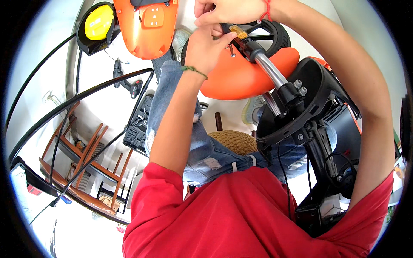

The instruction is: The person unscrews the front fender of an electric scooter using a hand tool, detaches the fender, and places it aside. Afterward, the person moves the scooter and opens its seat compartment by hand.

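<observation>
A front wheel (275,36) with a black tyre lies at the top centre, beside an orange mudguard (247,77) and a fork with silver tubes (271,69). An amber reflector (238,32) is fixed to the black lower fork leg. My left hand (204,49) is at the wheel's near left, fingers curled and thumb tip by the reflector's edge. My right hand (234,10) reaches over from the right just beyond it, thumb and fingers bent together. Whatever small thing the fingers hold is hidden. A bolt (232,52) stands by the mudguard below my left thumb.
At left lie a cordless drill (124,79), a black tool case (140,122) and wooden chairs (86,150). A black tube frame (77,96) crosses there. Farther up are an orange panel (148,30) and a yellow round part (99,22). The black steering column (318,155) stands between my arms.
</observation>
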`<state>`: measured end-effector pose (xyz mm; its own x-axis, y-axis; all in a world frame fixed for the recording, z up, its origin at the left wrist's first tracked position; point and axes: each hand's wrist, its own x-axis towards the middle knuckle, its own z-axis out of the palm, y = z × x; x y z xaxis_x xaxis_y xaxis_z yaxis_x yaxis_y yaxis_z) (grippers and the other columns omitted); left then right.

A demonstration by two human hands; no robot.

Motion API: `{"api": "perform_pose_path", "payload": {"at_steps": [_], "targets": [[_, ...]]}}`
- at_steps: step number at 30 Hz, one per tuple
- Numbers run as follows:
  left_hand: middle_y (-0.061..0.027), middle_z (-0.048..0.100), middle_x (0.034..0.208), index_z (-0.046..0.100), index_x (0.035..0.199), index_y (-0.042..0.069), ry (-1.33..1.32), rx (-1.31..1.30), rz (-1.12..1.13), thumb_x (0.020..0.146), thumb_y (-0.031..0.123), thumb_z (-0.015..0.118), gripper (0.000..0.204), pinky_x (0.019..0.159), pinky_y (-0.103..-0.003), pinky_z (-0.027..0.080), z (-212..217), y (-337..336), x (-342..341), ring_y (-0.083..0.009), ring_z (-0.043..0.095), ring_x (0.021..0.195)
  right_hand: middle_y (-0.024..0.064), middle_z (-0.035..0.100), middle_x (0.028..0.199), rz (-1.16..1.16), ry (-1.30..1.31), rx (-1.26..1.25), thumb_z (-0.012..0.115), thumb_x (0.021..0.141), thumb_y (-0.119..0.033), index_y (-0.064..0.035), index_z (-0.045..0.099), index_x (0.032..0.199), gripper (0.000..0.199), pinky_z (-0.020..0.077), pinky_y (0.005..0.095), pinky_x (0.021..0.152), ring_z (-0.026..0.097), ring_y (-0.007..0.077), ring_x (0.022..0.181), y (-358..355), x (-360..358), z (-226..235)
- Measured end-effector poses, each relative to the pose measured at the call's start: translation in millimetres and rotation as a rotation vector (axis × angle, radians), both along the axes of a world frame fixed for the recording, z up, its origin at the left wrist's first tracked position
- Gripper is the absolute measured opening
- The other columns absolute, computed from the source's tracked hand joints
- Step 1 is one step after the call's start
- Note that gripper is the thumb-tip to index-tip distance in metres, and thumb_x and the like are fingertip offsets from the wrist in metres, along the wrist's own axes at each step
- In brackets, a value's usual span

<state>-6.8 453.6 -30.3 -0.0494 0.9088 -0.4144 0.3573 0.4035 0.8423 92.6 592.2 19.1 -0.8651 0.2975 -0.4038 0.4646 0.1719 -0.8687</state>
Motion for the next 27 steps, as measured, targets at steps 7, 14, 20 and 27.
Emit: {"api": "perform_pose_path", "payload": {"at_steps": [7,14,20,27], "targets": [[-0.0063,0.061,0.071,0.058,0.084,-0.003,-0.153,-0.035,0.108,0.079,0.021,0.067,0.025,0.059,-0.032,0.044,-2.3,-1.1,1.6,-0.0159,0.054,0.061,0.0138,0.066,0.073,0.003,0.074,0.238,0.057,0.079,-0.019,-0.0019,0.066,0.080,0.019,0.0501,0.0330,0.064,0.064,0.0242,0.067,-4.7,0.2,-17.4],[-0.0069,0.062,0.078,0.060,0.093,-0.005,-0.420,0.016,0.154,0.083,0.014,0.064,0.022,0.062,-0.023,0.044,-18.8,-6.1,-5.5,-0.0108,0.056,0.067,0.0145,0.066,0.076,0.027,0.044,0.224,0.058,0.077,-0.019,-0.0030,0.067,0.082,0.018,0.0501,0.0329,0.068,0.064,0.0265,0.070,-5.5,-4.2,-8.7],[-0.0122,0.063,0.074,0.057,0.083,-0.004,-0.011,-0.059,0.106,0.076,0.027,0.072,0.035,0.064,-0.029,0.047,4.5,-0.2,4.1,-0.0170,0.060,0.067,0.0206,0.065,0.083,-0.217,-0.076,0.263,0.063,0.074,-0.018,0.0022,0.063,0.089,0.025,0.0502,0.0348,0.072,0.063,0.0296,0.077,-5.0,1.0,-22.9],[-0.0146,0.064,0.086,0.057,0.089,-0.002,-0.102,-0.039,-0.061,0.076,0.023,0.066,0.029,0.075,-0.035,0.047,-9.4,-11.0,-5.9,-0.0272,0.061,0.082,0.0162,0.066,0.080,-0.126,0.120,0.148,0.061,0.073,-0.010,-0.0012,0.067,0.084,0.015,0.0501,0.0319,0.071,0.064,0.0252,0.075,-7.3,-1.6,-30.7]]}}
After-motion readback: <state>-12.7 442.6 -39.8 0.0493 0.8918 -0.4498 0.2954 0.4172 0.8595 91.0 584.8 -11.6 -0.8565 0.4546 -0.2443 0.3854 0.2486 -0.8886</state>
